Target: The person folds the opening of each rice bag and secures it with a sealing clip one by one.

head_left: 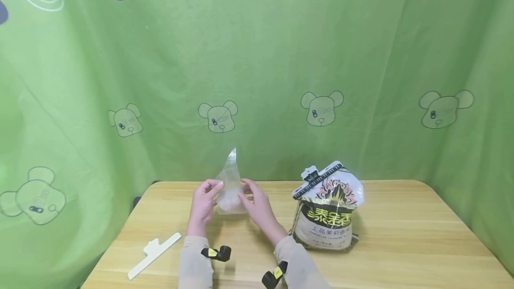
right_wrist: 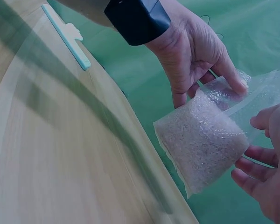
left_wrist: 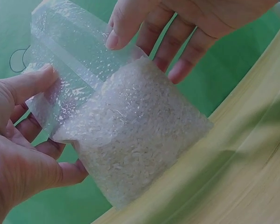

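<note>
A clear plastic bag of white rice (head_left: 230,200) is held upright between both hands over the table, its lower part filled with grains. My left hand (head_left: 204,202) pinches the bag's left edge, thumb in front and fingers behind, as the left wrist view shows. On the opposite edge my right hand (head_left: 259,204) holds the bag between thumb and fingers. Above the rice the clear film (left_wrist: 74,51) stands up loose and narrows to a tip in the head view. The bag's bottom corners hang free of the fingers.
A white bag clip (head_left: 154,253) lies on the wooden table (head_left: 401,235) at the left. Right of the hands stands a large printed rice sack (head_left: 327,226), its folded top closed by another bag clip (head_left: 317,181). A green curtain (head_left: 265,57) hangs behind the table.
</note>
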`<state>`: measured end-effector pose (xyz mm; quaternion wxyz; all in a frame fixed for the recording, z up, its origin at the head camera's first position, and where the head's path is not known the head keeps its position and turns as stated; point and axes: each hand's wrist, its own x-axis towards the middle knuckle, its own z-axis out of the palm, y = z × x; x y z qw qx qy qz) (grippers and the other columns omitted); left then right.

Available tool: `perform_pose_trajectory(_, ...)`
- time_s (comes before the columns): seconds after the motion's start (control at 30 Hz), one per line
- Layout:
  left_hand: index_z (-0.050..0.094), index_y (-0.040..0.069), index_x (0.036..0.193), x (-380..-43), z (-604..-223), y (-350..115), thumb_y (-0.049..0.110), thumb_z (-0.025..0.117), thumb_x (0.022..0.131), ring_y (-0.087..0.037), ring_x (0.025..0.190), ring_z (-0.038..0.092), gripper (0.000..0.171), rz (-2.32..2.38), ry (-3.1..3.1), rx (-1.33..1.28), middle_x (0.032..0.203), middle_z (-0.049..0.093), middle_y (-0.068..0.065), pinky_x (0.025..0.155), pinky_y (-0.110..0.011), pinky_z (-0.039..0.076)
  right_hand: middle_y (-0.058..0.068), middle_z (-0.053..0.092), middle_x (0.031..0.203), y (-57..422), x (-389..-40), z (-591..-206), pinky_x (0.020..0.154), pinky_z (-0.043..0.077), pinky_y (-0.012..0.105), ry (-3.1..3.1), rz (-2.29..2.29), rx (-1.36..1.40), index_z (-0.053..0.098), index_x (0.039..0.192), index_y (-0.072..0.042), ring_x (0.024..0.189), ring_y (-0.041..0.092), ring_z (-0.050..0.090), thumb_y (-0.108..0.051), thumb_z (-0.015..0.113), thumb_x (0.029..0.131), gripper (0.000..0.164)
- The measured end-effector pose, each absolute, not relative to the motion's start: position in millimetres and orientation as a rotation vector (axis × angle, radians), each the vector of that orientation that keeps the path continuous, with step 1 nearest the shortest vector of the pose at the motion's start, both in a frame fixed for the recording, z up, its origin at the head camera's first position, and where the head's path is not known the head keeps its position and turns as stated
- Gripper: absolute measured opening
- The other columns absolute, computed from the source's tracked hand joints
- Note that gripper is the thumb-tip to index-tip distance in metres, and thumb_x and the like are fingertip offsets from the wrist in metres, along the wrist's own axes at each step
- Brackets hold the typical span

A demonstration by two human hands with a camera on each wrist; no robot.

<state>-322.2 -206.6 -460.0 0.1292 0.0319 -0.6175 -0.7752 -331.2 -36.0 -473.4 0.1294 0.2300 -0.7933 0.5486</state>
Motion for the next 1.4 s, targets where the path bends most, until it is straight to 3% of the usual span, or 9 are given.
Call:
perform_pose_trajectory(0.3, 0.064, 0.018, 0.081, -322.1, -459.8, -199.4, 0.009, 0.068, 0.089, -0.012, 0.088, 0.058, 0.012, -2.245, -1.878, 0.055, 0.091, 0.063, 0.005, 0.073, -0.029, 0.053, 0.016, 0.064, 0.117, -22.5, -327.8, -473.6, 0.09, 0.056, 0.042, -2.346, 1.59, 0.685, 0.05, 0.137, -0.004, 0.106, 0.031, 0.063, -0.011, 0.061, 0.093, 0.046)
perform_pose_trajectory(0.6, 0.063, 0.015, 0.081, -314.5, -466.3, -194.7, 0.012, 0.068, 0.089, -0.013, 0.09, 0.059, 0.01, -2.259, -1.902, 0.052, 0.093, 0.063, 0.004, 0.076, -0.031, 0.055, 0.015, 0.065, 0.113, -17.0, -321.8, -477.7, 0.086, 0.058, 0.038, -2.34, 1.574, 0.682, 0.052, 0.135, -0.003, 0.101, 0.028, 0.063, -0.01, 0.062, 0.092, 0.045)
perform_pose_trajectory(0.9, 0.063, 0.018, 0.081, -308.1, -471.8, -183.7, 0.009, 0.066, 0.09, -0.018, 0.094, 0.057, 0.013, -2.307, -1.887, 0.08, 0.092, 0.062, 0.003, 0.073, -0.026, 0.053, 0.013, 0.065, 0.11, -9.3, -316.6, -481.9, 0.083, 0.059, 0.04, -2.315, 1.508, 0.654, 0.056, 0.13, -0.006, 0.098, 0.027, 0.064, -0.011, 0.064, 0.091, 0.04)
perform_pose_trajectory(1.17, 0.062, 0.018, 0.082, -303.6, -480.8, -179.7, 0.013, 0.067, 0.09, -0.012, 0.09, 0.056, 0.01, -2.326, -1.923, 0.033, 0.092, 0.063, 0.006, 0.072, -0.025, 0.051, 0.01, 0.065, 0.112, -4.9, -311.0, -484.3, 0.082, 0.059, 0.038, -2.318, 1.497, 0.625, 0.059, 0.121, -0.007, 0.099, 0.024, 0.064, -0.014, 0.065, 0.091, 0.031)
perform_pose_trajectory(1.4, 0.061, 0.018, 0.082, -302.7, -483.8, -176.5, 0.007, 0.06, 0.093, -0.012, 0.091, 0.056, 0.015, -2.362, -1.916, -0.011, 0.092, 0.063, 0.005, 0.077, -0.03, 0.054, 0.009, 0.066, 0.112, -2.5, -309.4, -485.8, 0.084, 0.058, 0.035, -2.339, 1.499, 0.6, 0.059, 0.121, -0.006, 0.1, 0.022, 0.063, -0.015, 0.066, 0.091, 0.032)
